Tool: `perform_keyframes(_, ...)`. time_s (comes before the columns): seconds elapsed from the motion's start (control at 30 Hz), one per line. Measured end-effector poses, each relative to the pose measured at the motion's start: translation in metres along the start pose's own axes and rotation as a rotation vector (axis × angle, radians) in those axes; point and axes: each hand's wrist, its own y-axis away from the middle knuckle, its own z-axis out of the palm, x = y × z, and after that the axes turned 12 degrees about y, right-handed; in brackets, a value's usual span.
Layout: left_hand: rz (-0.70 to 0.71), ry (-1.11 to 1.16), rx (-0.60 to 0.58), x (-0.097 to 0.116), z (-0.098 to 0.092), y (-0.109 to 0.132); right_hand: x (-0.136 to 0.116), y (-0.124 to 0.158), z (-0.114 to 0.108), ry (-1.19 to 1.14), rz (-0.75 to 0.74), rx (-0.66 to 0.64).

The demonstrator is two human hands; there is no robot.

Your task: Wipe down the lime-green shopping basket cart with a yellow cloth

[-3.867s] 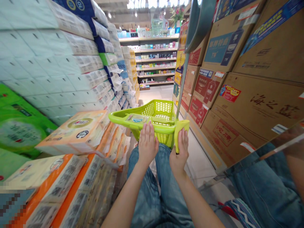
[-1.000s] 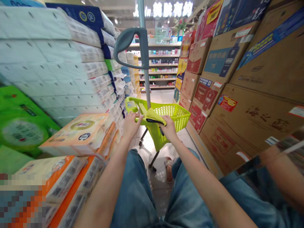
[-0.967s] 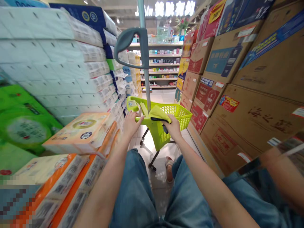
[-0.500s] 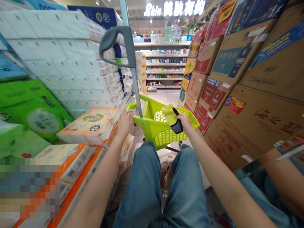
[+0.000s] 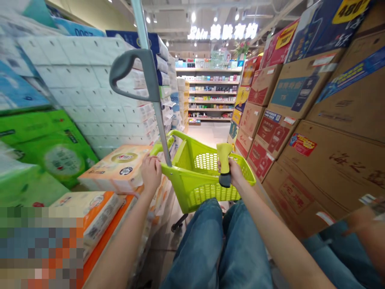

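A lime-green shopping basket cart (image 5: 180,182) with perforated sides stands in front of my knees. My left hand (image 5: 151,173) is closed over the cart's near left corner, fingers curled on the rim. In my right hand (image 5: 236,173), a yellow cloth with a dark grey end (image 5: 224,158) is bunched and held upright over the cart's right side. A grey loop handle (image 5: 135,76) on a metal pole rises from the cart's left part.
Tissue packs (image 5: 117,164) and white stacked packs (image 5: 78,88) line the left side. Cardboard cartons (image 5: 337,164) are piled high along the right. Straight ahead, a tiled aisle floor (image 5: 204,132) leads to shelves of small goods (image 5: 212,94).
The cart has shifted slightly lower and its handle further left in view. The cloth, spread at an angle before, is now gathered upright in my right hand. My legs have swung right.
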Motion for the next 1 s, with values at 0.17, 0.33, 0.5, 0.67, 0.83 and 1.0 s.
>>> perform_keyframes(0.17,0.038,-0.029,-0.013,0.003,-0.009,0.007,0.004,0.001,0.017,-0.167,0.105,-0.153)
perform_keyframes(0.33,0.083,-0.101,-0.117,0.007,-0.021,0.008,0.006,0.004,0.027,-0.309,0.11,-0.181)
perform_keyframes(0.5,0.303,-0.23,-0.343,-0.009,-0.037,0.009,0.01,0.01,0.029,-0.385,0.106,-0.165)
perform_keyframes(0.67,0.505,-0.325,-0.516,-0.028,-0.05,0.007,0.008,0.02,0.028,-0.497,0.199,-0.181)
perform_keyframes(0.83,0.784,-0.236,-0.814,-0.014,-0.056,-0.013,-0.001,0.027,0.027,-0.453,0.23,-0.175)
perform_keyframes(1.0,0.871,-0.124,-0.837,-0.002,-0.036,-0.033,-0.021,0.032,0.03,-0.302,0.241,-0.153)
